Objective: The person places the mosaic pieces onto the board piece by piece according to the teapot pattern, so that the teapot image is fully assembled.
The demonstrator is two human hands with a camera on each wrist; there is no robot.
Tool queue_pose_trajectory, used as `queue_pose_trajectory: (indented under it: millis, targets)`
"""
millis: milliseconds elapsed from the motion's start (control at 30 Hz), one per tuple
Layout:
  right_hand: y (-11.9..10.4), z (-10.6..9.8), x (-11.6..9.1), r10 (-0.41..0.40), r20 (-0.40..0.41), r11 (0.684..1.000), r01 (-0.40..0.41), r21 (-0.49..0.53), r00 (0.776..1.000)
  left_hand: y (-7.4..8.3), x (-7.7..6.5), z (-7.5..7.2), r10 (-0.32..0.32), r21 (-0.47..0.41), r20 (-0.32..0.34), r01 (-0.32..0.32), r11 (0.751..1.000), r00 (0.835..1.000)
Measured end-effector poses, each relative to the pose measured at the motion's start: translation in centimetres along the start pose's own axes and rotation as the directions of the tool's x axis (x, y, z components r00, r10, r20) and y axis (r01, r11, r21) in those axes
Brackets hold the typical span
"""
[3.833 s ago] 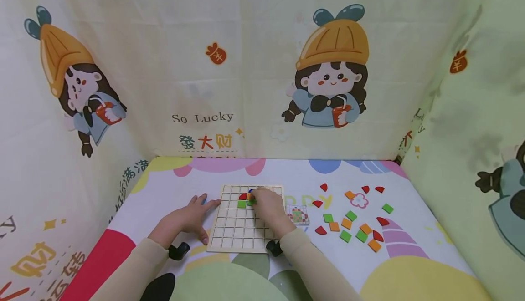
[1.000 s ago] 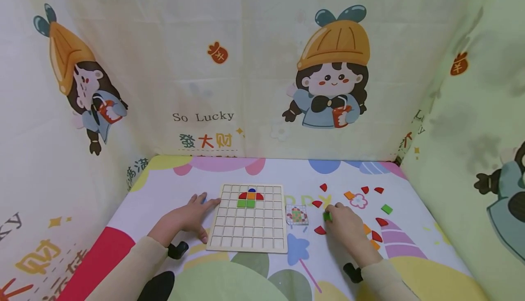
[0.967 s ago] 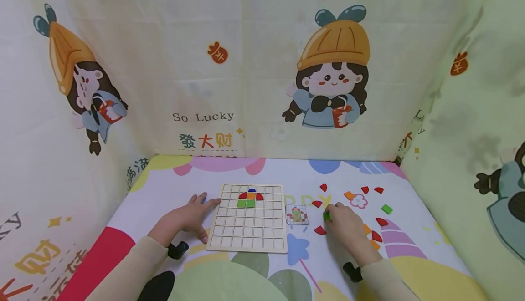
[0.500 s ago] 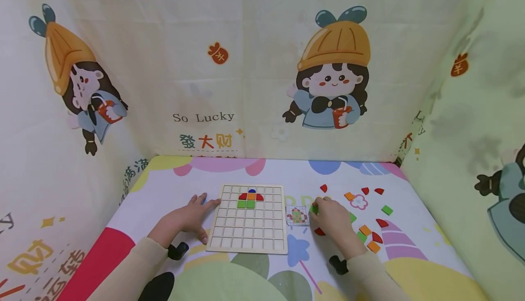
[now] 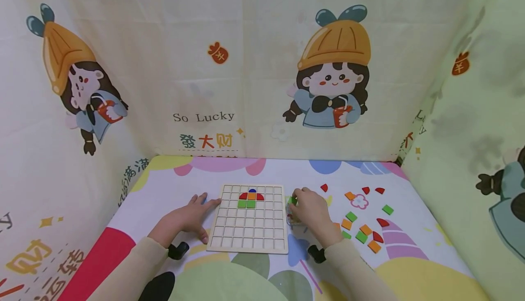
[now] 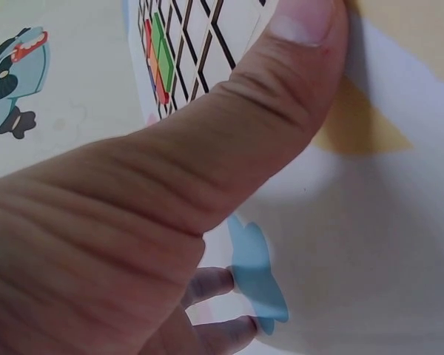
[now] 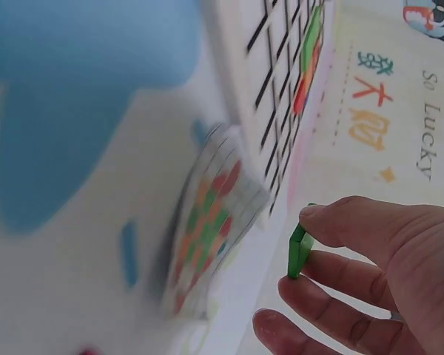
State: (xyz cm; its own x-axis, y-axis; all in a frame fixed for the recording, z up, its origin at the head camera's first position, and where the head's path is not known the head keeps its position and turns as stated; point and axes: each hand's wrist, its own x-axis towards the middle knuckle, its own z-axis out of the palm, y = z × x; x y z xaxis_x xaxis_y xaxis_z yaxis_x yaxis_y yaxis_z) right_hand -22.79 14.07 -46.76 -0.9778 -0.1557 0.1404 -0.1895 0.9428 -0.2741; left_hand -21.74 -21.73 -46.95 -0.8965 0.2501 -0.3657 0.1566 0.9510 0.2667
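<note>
A wooden grid board (image 5: 246, 223) lies on the table. Near its far edge sit a blue piece (image 5: 252, 191), an orange square tile (image 5: 251, 196) between red quarter-round tiles (image 5: 260, 197), and two green square tiles (image 5: 242, 204) below. My left hand (image 5: 184, 221) rests at the board's left edge, fingers spread. Just right of the board, my right hand (image 5: 311, 212) pinches a green square tile (image 7: 299, 251) between thumb and fingers, held on edge. Beneath that hand is a printed pattern card (image 7: 207, 229), mostly hidden in the head view but visible in the right wrist view.
Loose tiles are scattered on the right of the table: red quarter-rounds (image 5: 380, 191), orange squares (image 5: 373, 246) and green squares (image 5: 387, 209). A printed cloth wall (image 5: 262, 87) rises behind the table and along both sides.
My right hand left the board, picked up a green square tile from the scattered ones and carried it left to beside the board. The left hand has stayed put.
</note>
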Motion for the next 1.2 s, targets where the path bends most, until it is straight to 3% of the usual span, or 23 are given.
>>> queue_pose_trajectory:
  millis: [300,500,867,1200]
  targets:
    - [-3.3,0.9,1.2,-0.007,0.045,1.000,0.007,-0.006,0.999,-0.1,0.1,0.2,-0.010,-0.003,0.004,0.010,1.000,1.000]
    - [-4.9,2.0,1.7,-0.058,0.048,0.998,0.057,0.018,0.997,-0.3,0.0,0.2,-0.012,-0.003,0.003,0.012,1.000,1.000]
    - [-6.4,3.7,1.9,-0.146,0.001,0.986,0.145,0.082,0.989,-0.5,0.2,0.2,0.001,0.001,0.001,-0.001,1.000,1.000]
    - [-7.0,4.3,2.4,-0.167,-0.015,0.984,0.168,0.063,0.986,-0.1,0.1,0.0,-0.001,-0.006,0.006,0.001,1.000,1.000]
